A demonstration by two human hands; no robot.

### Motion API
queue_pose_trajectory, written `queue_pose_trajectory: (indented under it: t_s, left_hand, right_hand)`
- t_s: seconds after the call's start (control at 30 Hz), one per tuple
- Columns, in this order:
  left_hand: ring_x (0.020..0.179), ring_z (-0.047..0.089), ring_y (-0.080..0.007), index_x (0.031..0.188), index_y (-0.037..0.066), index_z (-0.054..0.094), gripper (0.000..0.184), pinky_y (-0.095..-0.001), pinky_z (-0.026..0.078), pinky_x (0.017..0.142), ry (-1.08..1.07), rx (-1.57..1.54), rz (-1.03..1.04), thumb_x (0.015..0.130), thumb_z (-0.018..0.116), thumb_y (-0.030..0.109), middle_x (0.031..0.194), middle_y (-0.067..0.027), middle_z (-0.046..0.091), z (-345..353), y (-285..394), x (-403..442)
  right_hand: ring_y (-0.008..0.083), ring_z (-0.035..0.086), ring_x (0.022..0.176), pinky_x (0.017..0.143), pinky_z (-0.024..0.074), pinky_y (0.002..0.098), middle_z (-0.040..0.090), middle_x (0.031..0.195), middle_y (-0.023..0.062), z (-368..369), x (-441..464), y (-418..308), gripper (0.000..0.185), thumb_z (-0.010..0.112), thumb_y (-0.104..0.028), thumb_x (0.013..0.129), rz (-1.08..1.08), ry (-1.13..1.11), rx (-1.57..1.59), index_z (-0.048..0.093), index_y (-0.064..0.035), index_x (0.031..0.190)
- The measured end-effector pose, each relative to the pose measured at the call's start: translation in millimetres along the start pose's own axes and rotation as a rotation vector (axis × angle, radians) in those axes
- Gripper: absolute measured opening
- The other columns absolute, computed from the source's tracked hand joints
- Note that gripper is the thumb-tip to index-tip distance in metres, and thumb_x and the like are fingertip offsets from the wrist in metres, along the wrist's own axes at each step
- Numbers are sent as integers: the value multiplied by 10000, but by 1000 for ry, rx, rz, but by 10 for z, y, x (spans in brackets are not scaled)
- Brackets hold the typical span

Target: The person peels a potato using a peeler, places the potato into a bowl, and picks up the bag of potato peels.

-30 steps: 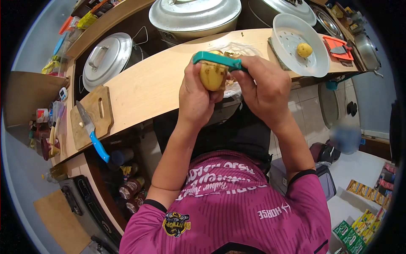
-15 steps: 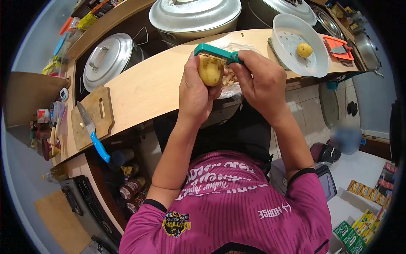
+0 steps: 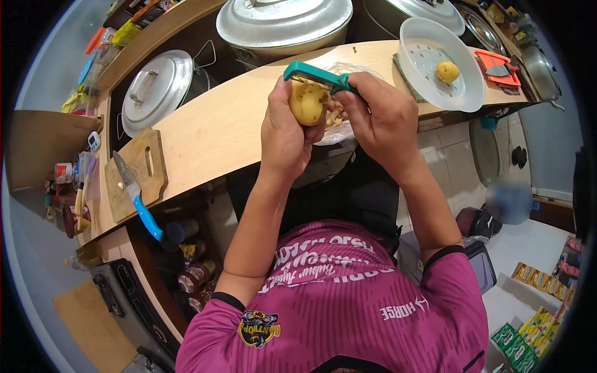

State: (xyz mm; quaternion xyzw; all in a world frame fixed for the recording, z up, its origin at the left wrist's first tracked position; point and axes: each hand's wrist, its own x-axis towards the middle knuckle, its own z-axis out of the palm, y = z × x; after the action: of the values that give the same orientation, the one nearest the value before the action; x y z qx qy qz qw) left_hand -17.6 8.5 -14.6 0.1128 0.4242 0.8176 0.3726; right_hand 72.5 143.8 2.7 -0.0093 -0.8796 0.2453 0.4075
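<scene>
A yellow potato (image 3: 307,109) with brown patches of skin is gripped in my left hand (image 3: 285,133), fingers wrapped round its side and underside. My right hand (image 3: 385,118) is closed on the handle of a green peeler (image 3: 317,73), whose frame lies across the potato's top. Behind and below the hands, peelings (image 3: 336,114) lie on a clear plastic bag (image 3: 342,133) at the counter edge. To the right, a white bowl with holes (image 3: 423,81) holds another potato (image 3: 447,71).
On the left of the counter (image 3: 214,124), a blue-handled knife (image 3: 144,214) lies across a wooden cutting board (image 3: 118,202), its handle past the edge. Lidded pots (image 3: 283,28) stand behind. An orange grater-like tool (image 3: 491,62) lies at the right.
Over the last second, the potato has been tilted in my left hand and shows more bare yellow flesh. The peeler and right hand have shifted slightly up and left.
</scene>
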Motion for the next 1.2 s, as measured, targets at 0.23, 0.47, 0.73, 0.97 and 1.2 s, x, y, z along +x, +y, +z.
queue_pose_trajectory:
  t_s: [0.23,0.47,0.73,0.97,1.2]
  left_hand:
    - [497,371,-96,1075,63,576,543,-241,306,456,0,-25,-2,1064,227,478,817,-76,644,3,16,20]
    - [541,408,-66,1159,112,531,425,-219,302,468,-36,31,15,1071,282,445,829,-34,610,-47,34,25]
    - [528,388,-85,1285,83,535,581,-206,319,462,-133,-13,-21,1046,233,518,903,-91,639,-76,77,-19]
    - [554,429,-93,1188,99,526,464,-234,354,486,-46,-66,6,1068,236,441,862,-79,638,-43,155,-10]
    - [552,416,-85,1112,77,551,405,-222,342,479,15,35,14,1065,333,416,852,-68,621,-23,191,-34]
  right_hand:
    - [280,589,574,537,444,359,619,758,140,-6,-8,-54,124,676,-117,914,71,-10,88,637,-13,969]
    - [280,586,562,535,443,356,626,736,126,56,7,19,140,665,-162,934,105,3,5,650,-26,964]
    - [274,584,542,507,417,357,604,643,113,51,50,191,152,657,-192,948,217,31,14,657,-41,965]
    - [284,643,729,642,487,382,674,814,88,-71,111,234,138,692,-159,893,70,-99,-375,691,-74,1002]
    - [260,636,673,612,485,334,674,832,124,-136,92,143,160,684,-104,905,172,-33,-87,673,-29,1047]
